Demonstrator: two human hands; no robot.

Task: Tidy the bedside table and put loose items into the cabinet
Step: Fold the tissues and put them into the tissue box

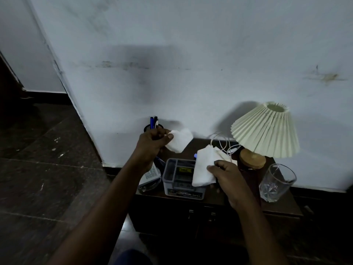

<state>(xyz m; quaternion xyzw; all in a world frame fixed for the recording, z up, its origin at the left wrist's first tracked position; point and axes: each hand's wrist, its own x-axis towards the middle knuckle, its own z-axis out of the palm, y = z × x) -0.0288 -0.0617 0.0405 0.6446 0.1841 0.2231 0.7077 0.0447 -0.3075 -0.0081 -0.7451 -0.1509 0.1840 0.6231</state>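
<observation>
One white tissue [179,142] is pinched in the left hand [150,144], held above the bedside table [284,205]. The right hand [227,176] grips a second tissue [203,167] over a grey box [175,176]. A glass [276,183] stands just right of that hand.

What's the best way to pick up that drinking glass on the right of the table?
Probably round its side wall, about midway up, coming from the front: the glass stands upright near the front edge of the table, with the lamp behind it and a jar at its left.
</observation>
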